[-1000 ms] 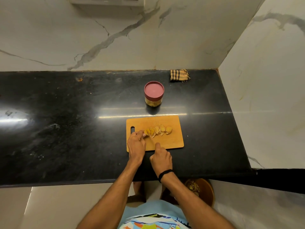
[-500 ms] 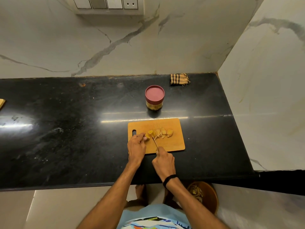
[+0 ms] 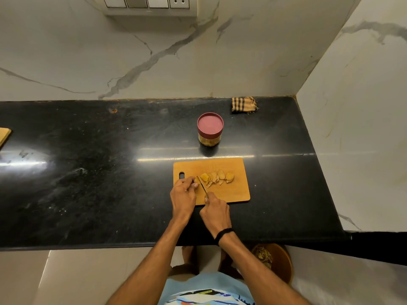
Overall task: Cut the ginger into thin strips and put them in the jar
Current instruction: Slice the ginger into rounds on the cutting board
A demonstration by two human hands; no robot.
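Observation:
A wooden cutting board (image 3: 237, 190) lies on the black counter (image 3: 88, 183). Yellow ginger slices (image 3: 217, 177) lie in a row across the board. My left hand (image 3: 183, 195) pinches the uncut end of the ginger at the row's left end, its fingertips curled over it. My right hand (image 3: 214, 213) grips a knife (image 3: 202, 185) by the handle, and the thin blade stands against the ginger just right of my left fingertips. Behind the board stands the jar (image 3: 209, 132), a small clear one with its dark red lid on.
A folded checked cloth (image 3: 244, 104) lies at the back right by the wall corner. A second wooden board's corner (image 3: 4, 135) shows at the far left edge. Below the counter's front edge, a brown bowl (image 3: 275, 260) with scraps sits on the floor.
The knife blade has shifted a little left along the ginger, close to my left fingertips. The camera has tilted, so the whole scene sits lower in the frame.

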